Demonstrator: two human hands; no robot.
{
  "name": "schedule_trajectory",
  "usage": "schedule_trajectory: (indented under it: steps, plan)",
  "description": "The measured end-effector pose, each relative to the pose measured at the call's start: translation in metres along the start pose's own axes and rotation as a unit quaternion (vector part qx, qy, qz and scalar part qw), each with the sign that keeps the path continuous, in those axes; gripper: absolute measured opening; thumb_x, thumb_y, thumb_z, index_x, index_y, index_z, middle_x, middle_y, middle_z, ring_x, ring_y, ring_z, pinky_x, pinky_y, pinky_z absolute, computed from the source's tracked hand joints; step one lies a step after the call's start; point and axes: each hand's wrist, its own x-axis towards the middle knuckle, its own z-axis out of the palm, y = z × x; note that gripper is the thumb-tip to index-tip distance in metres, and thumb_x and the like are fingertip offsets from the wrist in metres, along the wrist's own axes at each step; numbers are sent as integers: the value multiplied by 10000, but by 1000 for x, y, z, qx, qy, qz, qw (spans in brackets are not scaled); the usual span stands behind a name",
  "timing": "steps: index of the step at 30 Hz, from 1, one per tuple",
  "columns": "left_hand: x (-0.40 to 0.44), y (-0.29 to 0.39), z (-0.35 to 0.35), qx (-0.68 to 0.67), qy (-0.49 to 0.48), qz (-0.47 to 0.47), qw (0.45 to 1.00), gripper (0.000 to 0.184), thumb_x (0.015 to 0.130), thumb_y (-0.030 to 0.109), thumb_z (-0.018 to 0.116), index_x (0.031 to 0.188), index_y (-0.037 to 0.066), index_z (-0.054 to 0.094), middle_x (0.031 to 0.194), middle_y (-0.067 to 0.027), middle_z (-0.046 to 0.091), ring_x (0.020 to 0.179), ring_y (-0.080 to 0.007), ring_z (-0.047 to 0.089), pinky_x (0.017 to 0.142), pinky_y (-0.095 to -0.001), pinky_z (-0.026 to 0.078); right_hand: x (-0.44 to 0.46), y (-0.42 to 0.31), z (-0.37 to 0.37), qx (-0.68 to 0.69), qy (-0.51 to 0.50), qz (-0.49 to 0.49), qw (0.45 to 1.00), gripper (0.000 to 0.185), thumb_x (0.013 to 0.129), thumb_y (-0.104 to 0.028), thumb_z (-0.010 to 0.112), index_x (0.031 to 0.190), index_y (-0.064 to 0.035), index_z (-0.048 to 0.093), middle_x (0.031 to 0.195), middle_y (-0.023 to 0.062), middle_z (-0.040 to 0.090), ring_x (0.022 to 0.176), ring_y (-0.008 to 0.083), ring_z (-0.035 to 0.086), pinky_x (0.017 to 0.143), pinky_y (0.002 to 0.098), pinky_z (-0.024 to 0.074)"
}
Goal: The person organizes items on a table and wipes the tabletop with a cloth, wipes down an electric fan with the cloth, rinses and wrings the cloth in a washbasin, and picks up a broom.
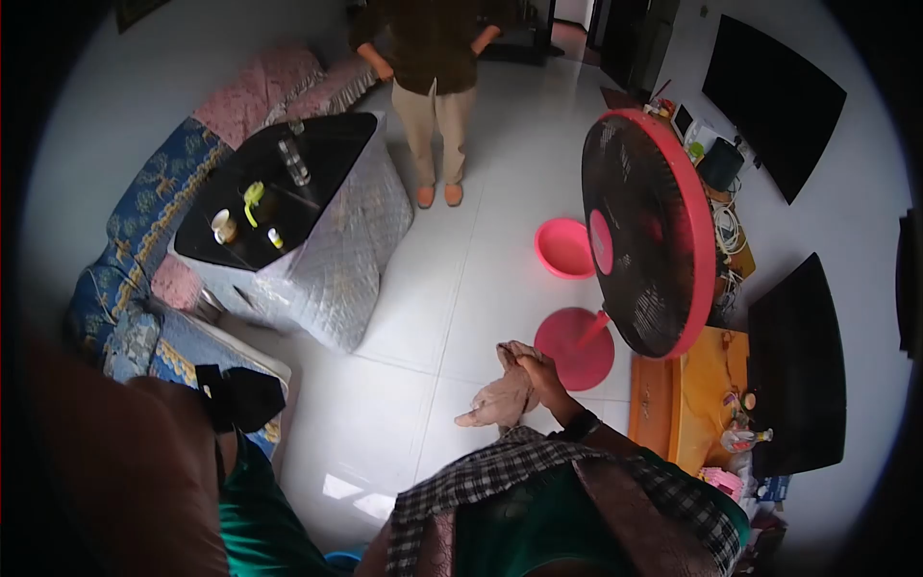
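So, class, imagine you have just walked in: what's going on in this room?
The person wearing the camera has a crumpled brownish cloth gripped in their right hand, near a large pink fan; their left hand cannot be made out. Farther off, another person stands, arms bent, beside a dark-topped table with a cup and a clear container on it. A pink basin sits on the pale floor close to the fan.

The black worktop bears a bottle, a cup, a yellow-green item and a small container. The floor carries a pink basin and fan.
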Motion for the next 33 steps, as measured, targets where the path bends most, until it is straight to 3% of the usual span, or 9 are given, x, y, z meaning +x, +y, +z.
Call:
schedule_trajectory:
  steps: [9,13,15,17,21,25,27,31,33]
  plan:
    - [-12,-71,36,-49,-22,-59,997,655,780,269,645,1321,1,394,1231,-208,511,1233,-391,424,1016,-537,348,77,-3,-25,21,-16,-112,993,343,949,-151,462,1192,81,534,1192,78,578,1002,173,566,924,315,429]
    - [-14,-97,63,-184,200,-554,787,677,773,259,662,1326,-10,380,1218,-211,517,1231,-391,424,1017,-530,351,65,-4,33,81,13,-62,995,315,944,-106,450,1207,50,525,1187,103,580,1064,177,555,943,310,421]
    - [-41,-177,116,-95,-54,-15,994,765,720,167,708,1357,-3,320,1184,-197,524,1199,-352,453,1004,-464,368,140,-83,-2,51,29,-120,991,306,941,-76,442,1217,29,519,1184,120,581,1105,179,549,955,307,416]
    - [-101,-218,143,47,-257,-161,952,675,700,74,712,1305,-6,425,1232,-158,522,1123,-276,491,962,-388,388,158,-85,-8,43,56,-132,989,298,924,-73,455,1194,27,534,1179,107,592,1102,155,552,940,282,423]
    - [-346,-290,218,-210,-319,-524,761,481,721,-50,698,1153,60,517,1296,-136,515,1142,-240,528,823,-303,471,216,-113,-12,-107,39,-33,993,304,921,-169,485,1174,-21,567,1125,70,615,1014,141,576,866,257,453]
    - [-474,-246,276,-253,-444,-577,637,657,700,114,795,1264,63,462,1219,-146,514,1058,-224,557,747,-331,506,258,-101,-34,-187,-53,-70,978,324,938,-355,476,1051,-86,617,916,24,667,759,78,622,676,222,502]
    - [-526,-254,302,-266,-521,-506,635,733,681,204,810,1289,36,437,1201,-149,502,1085,-269,543,871,-376,463,246,-195,-10,-146,-4,199,969,390,928,-439,475,1027,-92,621,781,13,654,644,65,604,559,207,483]
    - [-543,-298,356,-389,-567,-476,548,656,768,221,724,1302,-3,416,1212,-187,523,1136,-300,518,933,-377,429,304,-164,-17,-226,54,-63,970,363,890,-375,564,1080,-69,603,856,55,658,733,119,631,642,267,525]
    - [-574,-331,376,-410,-598,-444,527,610,796,224,692,1293,-8,425,1217,-182,523,1132,-294,521,934,-372,430,328,-182,-20,-165,61,3,984,388,845,-378,638,1020,-34,613,967,92,664,941,181,630,838,334,496]
